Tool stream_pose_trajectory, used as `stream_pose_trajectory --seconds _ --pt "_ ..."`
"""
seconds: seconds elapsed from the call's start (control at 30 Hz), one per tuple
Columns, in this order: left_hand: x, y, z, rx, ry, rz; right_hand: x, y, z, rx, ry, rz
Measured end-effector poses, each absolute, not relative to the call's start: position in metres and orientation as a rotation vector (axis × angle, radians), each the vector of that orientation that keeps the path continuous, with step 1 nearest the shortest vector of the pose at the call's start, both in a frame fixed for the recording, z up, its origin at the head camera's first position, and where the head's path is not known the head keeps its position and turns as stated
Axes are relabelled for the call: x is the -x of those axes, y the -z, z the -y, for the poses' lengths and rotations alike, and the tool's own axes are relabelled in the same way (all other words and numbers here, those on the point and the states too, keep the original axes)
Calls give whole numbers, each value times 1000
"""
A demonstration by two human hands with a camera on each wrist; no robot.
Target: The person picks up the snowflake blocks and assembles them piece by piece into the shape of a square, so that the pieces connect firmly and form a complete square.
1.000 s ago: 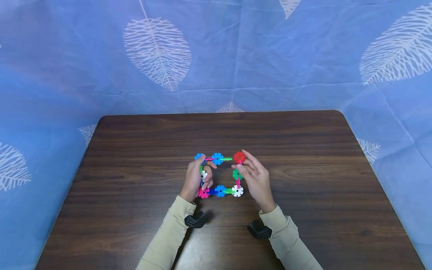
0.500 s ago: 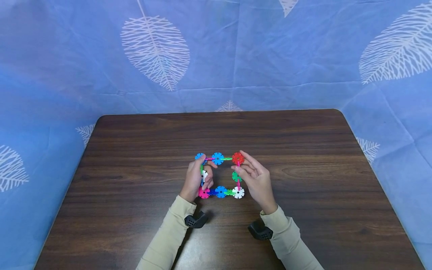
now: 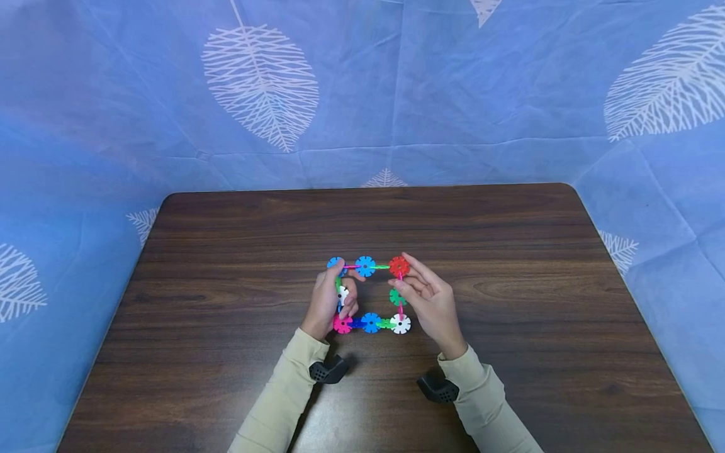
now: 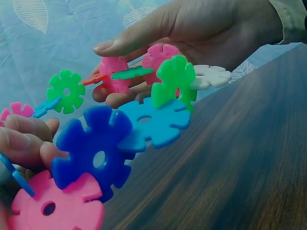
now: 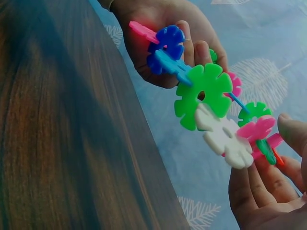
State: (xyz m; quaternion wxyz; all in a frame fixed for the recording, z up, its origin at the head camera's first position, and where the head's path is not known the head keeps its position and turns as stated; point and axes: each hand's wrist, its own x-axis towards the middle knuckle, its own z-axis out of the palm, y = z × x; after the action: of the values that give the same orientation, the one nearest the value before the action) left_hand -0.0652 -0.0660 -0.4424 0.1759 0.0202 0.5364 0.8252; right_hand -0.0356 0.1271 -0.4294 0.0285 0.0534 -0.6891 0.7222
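Notched plastic snowflake discs are slotted together into a rectangular ring, held up between both hands. My left hand (image 3: pixel 330 299) grips the ring's left side, its thumb by the far-left blue disc (image 3: pixel 334 265) and its fingers partly hiding a white disc (image 3: pixel 343 294). At the far right corner is a red disc (image 3: pixel 399 265), meeting the edge-on green disc (image 3: pixel 381 267) beside it. My right hand (image 3: pixel 433 305) pinches the ring just below that corner, where a pink disc (image 4: pixel 114 74) sits under the thumb in the left wrist view. A white disc (image 5: pixel 224 136) marks the near right corner.
A dark wood-grain table (image 3: pixel 510 251) lies under the hands. Behind and beside it hangs a blue cloth (image 3: pixel 453 82) with white leaf prints. Each wrist carries a black camera, such as the left one (image 3: pixel 330 369).
The red disc has shifted slightly left with my right hand, and the small gap between it and the edge-on green disc has closed. My left hand has kept its hold, almost still.
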Motion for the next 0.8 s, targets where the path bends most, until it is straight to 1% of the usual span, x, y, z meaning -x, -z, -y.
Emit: stream_pose_trajectory --seconds 0.47,0.8 --pt "64 446 68 -90 -2347 -1541 35 430 -128 -162 -2209 2172" --pt "63 445 68 -268 -2327 -1737 31 428 -128 -243 -2099 2099"
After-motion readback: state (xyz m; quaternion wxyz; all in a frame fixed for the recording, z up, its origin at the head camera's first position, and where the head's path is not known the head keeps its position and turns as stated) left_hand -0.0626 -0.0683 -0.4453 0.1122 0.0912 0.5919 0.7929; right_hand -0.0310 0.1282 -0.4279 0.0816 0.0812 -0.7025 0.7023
